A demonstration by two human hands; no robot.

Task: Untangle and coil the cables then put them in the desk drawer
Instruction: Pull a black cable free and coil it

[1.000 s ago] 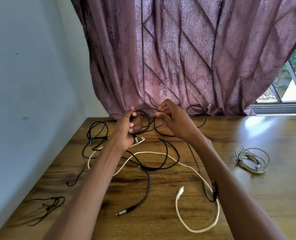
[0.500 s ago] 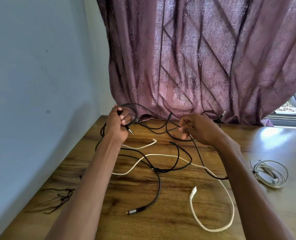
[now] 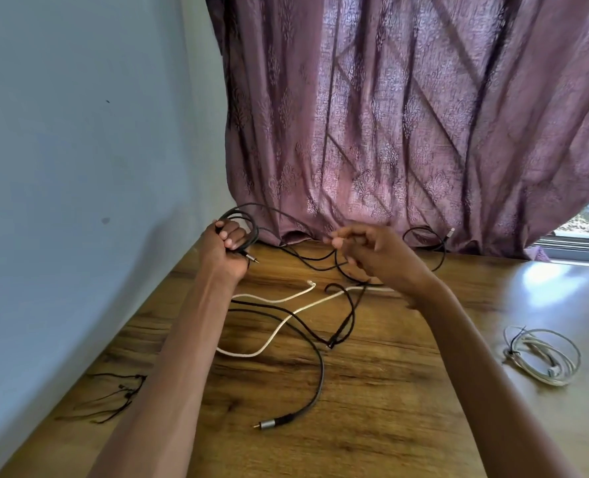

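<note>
Task partly done. Left hand point(image 3: 224, 248) grips black cable point(image 3: 315, 363) loops; right hand point(image 3: 372, 251) pinches its slack. White cable point(image 3: 279, 327) loose on surface point(image 3: 406, 408); grey coil point(image 3: 543, 355) finished. Drawer unseen.

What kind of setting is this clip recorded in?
Likely a home room, at a wooden desk pushed against a plain wall, with a patterned mauve curtain over a window behind it.

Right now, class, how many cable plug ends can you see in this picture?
4. One jack plug pokes from the left hand; one metal plug lies at the desk front; a white tip mid-desk; a USB plug by the curtain. Others may be hidden.
</note>
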